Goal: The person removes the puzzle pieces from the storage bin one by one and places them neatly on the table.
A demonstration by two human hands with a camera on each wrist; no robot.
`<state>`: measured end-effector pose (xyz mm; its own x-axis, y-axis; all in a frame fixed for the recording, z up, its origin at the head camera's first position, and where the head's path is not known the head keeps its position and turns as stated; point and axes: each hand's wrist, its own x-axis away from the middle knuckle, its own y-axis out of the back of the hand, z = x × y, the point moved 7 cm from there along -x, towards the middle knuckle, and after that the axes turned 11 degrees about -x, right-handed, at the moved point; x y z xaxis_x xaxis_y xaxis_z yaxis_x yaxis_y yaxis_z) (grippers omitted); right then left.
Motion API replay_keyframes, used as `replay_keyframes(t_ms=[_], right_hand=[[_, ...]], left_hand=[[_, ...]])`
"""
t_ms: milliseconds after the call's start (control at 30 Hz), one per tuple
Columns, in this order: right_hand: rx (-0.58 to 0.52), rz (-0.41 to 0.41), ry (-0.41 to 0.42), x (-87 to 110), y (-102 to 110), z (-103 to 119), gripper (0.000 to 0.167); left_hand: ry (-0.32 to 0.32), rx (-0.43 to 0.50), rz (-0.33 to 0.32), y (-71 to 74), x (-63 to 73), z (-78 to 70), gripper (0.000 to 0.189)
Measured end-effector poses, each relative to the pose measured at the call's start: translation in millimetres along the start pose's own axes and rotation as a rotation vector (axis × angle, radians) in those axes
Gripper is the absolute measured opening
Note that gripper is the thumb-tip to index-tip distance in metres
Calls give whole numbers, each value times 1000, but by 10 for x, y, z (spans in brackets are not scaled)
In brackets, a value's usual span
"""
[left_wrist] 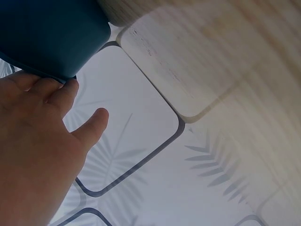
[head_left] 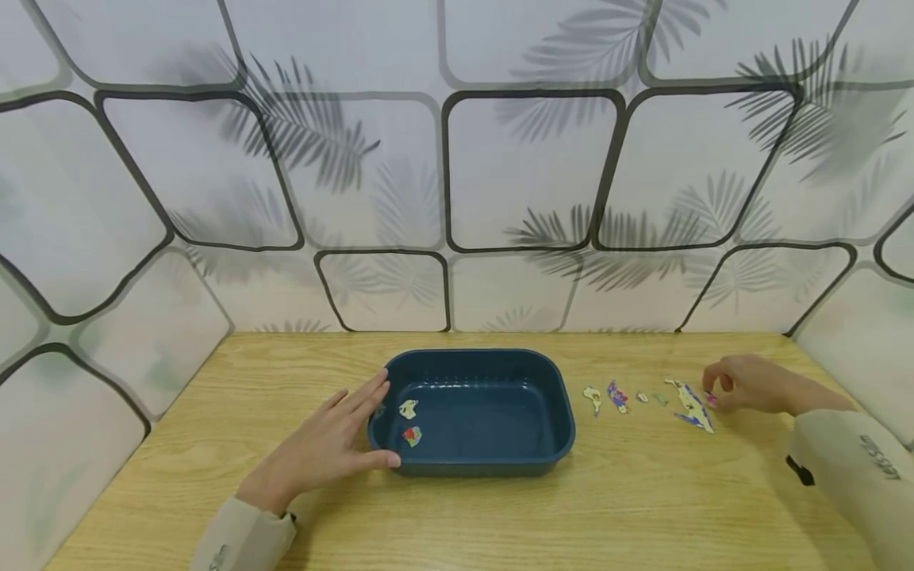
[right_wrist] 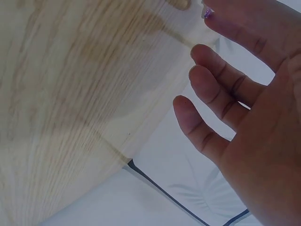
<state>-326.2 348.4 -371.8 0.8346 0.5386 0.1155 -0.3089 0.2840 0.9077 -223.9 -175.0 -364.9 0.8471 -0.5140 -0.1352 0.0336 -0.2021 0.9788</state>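
Note:
My left hand (head_left: 332, 444) rests with fairly straight fingers on the left rim of a dark blue rectangular basin (head_left: 471, 468). In the left wrist view its fingertips (left_wrist: 70, 87) touch the basin's edge. Inside the basin, near its left end, lie a white cut-out piece (head_left: 408, 409) and a red and green one (head_left: 412, 435). At the right, my right hand (head_left: 753, 385) pinches a small pink-purple cut-out piece (head_left: 711, 400) between thumb and index finger, low over the table. Only a bit of this purple piece (right_wrist: 207, 12) shows in the right wrist view.
Between basin and right hand, a row of flat cut-outs lies on the wooden table (head_left: 643, 507): a cream one (head_left: 593, 399), a blue and red one (head_left: 618, 398), two tiny ones and a long cream and blue one (head_left: 693, 411). A patterned curtain (head_left: 528, 174) encloses the back and sides.

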Motion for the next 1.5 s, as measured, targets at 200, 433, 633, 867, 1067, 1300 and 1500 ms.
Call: replay_keyframes(t_ms=[200, 433, 633, 867, 1067, 1300, 1500], right_hand=[[-29, 37, -44, 8, 9, -31, 13], [-49, 37, -55, -1, 64, -10, 23], [-39, -9, -13, -96, 209, 159, 21], [-2, -73, 100, -277, 338, 527, 24], [-2, -66, 157, -440, 362, 831, 24], [-34, -56, 196, -608, 341, 1172, 24], [-47, -53, 244, -773, 312, 1461, 25]], left_hand=[[4, 5, 10, 0, 5, 11, 100], [8, 3, 13, 9, 13, 26, 100], [3, -17, 3, 28, 14, 22, 101], [2, -27, 0, 27, 2, 19, 102], [4, -14, 10, 15, 10, 19, 102], [-9, -14, 2, -7, 13, 7, 101], [-10, -33, 0, -4, 8, -6, 101]])
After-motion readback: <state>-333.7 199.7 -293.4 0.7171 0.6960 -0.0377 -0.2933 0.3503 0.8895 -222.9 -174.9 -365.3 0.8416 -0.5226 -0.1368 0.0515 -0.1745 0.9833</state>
